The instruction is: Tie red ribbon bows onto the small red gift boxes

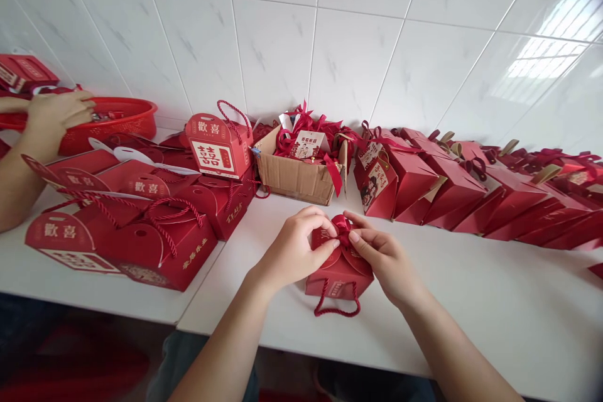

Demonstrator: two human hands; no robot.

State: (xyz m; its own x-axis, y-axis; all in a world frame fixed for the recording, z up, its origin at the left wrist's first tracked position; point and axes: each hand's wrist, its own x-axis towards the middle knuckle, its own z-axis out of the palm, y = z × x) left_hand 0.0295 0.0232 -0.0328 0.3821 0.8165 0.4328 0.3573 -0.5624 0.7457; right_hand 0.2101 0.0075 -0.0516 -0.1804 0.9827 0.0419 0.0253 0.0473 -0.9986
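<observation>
Bare forearms (pixel 226 345) reach in from the bottom edge, bringing both hands together over a red gift box (pixel 340 282) on the white table (pixel 471 308). Left thumb and curled index finger nip the near left side of a dark red ribbon bow (pixel 342 232) at the box's top, so the left hand (pixel 299 248) is closed on the satin. From the other side, the right hand (pixel 386 257) pinches the bow too, its thumb pressed to the ribbon and its index finger extended behind; the contact of its remaining fingers cannot be told. A twisted rope handle (pixel 337 313) droops from the box's near face onto the tabletop. Just beyond stands an open cardboard carton (pixel 294 177) of loose ribbons (pixel 301 120), with a row of red favor boxes (pixel 452 182) leaning to its right. Rope-handled boxes (pixel 160 251) cluster at left, and a co-worker's hand (pixel 61 113) is over a red plastic basket (pixel 113 125).
</observation>
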